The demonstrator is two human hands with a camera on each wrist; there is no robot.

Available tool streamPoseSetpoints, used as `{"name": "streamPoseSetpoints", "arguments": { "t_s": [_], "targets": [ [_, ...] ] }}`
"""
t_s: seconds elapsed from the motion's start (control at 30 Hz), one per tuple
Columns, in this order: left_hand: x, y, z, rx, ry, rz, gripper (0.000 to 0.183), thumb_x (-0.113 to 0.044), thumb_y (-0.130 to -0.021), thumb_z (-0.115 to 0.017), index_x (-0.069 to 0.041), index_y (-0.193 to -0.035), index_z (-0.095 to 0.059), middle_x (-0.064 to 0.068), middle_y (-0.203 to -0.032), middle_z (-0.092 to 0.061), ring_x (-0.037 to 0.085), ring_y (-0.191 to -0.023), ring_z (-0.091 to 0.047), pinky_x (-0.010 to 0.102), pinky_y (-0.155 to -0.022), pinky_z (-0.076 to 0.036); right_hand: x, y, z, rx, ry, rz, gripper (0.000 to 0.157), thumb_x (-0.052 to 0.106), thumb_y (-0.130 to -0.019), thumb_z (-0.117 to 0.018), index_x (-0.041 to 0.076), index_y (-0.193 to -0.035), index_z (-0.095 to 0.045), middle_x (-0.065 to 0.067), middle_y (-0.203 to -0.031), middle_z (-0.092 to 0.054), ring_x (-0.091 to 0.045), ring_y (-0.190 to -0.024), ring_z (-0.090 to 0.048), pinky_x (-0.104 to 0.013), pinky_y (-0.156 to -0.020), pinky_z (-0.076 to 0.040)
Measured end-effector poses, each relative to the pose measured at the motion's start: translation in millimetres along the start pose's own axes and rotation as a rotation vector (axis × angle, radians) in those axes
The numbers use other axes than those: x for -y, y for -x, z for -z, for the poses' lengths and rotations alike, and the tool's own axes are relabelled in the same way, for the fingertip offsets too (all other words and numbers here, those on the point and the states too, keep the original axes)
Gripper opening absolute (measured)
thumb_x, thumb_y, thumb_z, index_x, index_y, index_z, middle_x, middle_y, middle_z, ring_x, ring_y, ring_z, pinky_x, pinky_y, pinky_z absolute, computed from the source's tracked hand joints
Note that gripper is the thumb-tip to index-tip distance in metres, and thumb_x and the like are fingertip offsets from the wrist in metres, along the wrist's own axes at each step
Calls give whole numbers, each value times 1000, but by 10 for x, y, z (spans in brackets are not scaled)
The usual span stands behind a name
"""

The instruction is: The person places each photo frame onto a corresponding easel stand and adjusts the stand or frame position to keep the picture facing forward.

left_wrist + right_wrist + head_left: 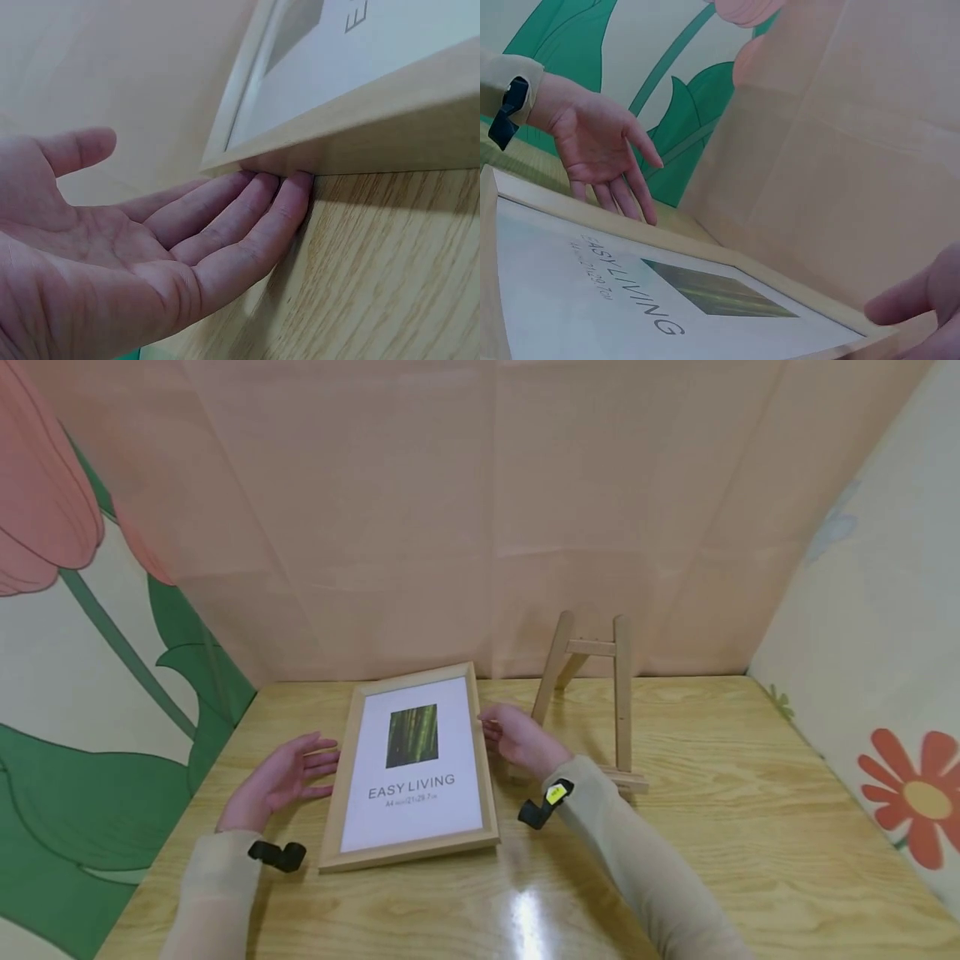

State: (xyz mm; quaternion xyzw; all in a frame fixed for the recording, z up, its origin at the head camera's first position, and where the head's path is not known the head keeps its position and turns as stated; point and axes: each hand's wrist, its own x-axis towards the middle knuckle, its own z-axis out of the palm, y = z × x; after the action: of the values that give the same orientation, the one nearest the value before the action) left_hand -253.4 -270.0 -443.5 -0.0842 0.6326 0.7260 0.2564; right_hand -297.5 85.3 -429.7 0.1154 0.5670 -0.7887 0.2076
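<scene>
A light wooden picture frame point(486, 777) lies tilted over the table, its right side higher than its left. Its white insert reads "EASY LIVING" beneath a small dark green picture. My left hand point(288, 777) is at the frame's left edge, palm turned up. In the left wrist view the nearly straight fingers point(251, 251) reach the lower side of that edge, with the thumb apart. At the right edge, my right hand point(525, 739) holds the frame, thumb tip point(889, 306) at the rim near a corner. The frame hides its other fingertips in the right wrist view.
Behind my right hand stands a small wooden easel point(622, 702) with a ledge low on its front. The wood-grain table point(720, 827) backs onto a pinkish cloth wall point(405, 527). Side panels with painted flowers point(926, 797) flank the table.
</scene>
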Motion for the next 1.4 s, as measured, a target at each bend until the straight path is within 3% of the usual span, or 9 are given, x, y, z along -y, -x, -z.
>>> {"name": "streamPoseSetpoints", "arguments": {
  "t_s": [0.1, 0.23, 0.37, 0.5, 0.83, 0.97, 1.2, 1.4],
  "targets": [
    [-2, 1, -9, -10, -1, 2, 74, -51, -86, -46, -3, -138, -24, 19, -139, -28, 32, -122, -34, 50, -86, -41, 44, 110, -27, 27, 71, -12, 27, -7, -84, -42, -11, -111, -45, -14, -96, -51, -17, -74, -48, -29, -76, -41],
    [2, 6, -18, -16, 5, 6, 74, -51, -86, -47, -2, -137, -25, 19, -139, -28, 33, -122, -33, 50, -86, -41, 49, 174, -16, 84, 150, -6, 48, -13, -81, -43, -7, -128, -35, -20, -110, -49, -19, -79, -47, -32, -77, -39],
    [4, 6, -17, -18, 5, 6, 74, -51, -86, -47, -2, -137, -26, 19, -139, -29, 33, -123, -33, 50, -86, -41, 31, 201, 16, 149, 192, 16, 57, -15, -80, -42, -4, -133, -28, -24, -123, -43, -27, -99, -48, -37, -87, -39],
    [-5, 9, -24, -28, 5, 7, 74, -52, -86, -47, -2, -136, -28, 18, -138, -30, 32, -122, -33, 50, -85, -42, 28, 243, 10, 151, 231, 46, 55, -10, -83, -45, -3, -134, -26, -23, -125, -42, -31, -110, -44, -39, -91, -39],
    [-25, 34, -53, 0, 57, 28, 74, -51, -85, -46, -3, -138, -25, 17, -141, -26, 31, -124, -29, 49, -85, -39, 39, 207, -52, 74, 298, 82, 50, 1, -88, -48, -1, -135, -28, -20, -117, -49, -27, -100, -53, -37, -84, -46],
    [-35, 58, -49, 3, 88, 29, 74, -51, -85, -47, -6, -139, -26, 13, -141, -28, 30, -123, -31, 50, -86, -38, 60, 218, -31, 71, 283, 76, 52, 1, -89, -47, 0, -136, -25, -20, -118, -48, -28, -100, -53, -38, -84, -45],
    [-82, 111, -66, 58, 174, -11, 74, -47, -87, -47, -7, -141, -17, 12, -144, -21, 40, -121, -31, 53, -93, -33, 143, 290, -18, 82, 249, 93, 52, -2, -88, -47, 2, -135, -27, -22, -117, -46, -31, -100, -52, -39, -84, -45],
    [-60, 124, -73, -10, 127, -46, 64, -37, -90, -48, -6, -140, -21, 12, -142, -26, 34, -120, -36, 50, -91, -36, 140, 290, -22, 101, 205, 103, 50, -3, -88, -47, 1, -134, -29, -23, -116, -47, -31, -99, -52, -41, -86, -44]
  ]
}}
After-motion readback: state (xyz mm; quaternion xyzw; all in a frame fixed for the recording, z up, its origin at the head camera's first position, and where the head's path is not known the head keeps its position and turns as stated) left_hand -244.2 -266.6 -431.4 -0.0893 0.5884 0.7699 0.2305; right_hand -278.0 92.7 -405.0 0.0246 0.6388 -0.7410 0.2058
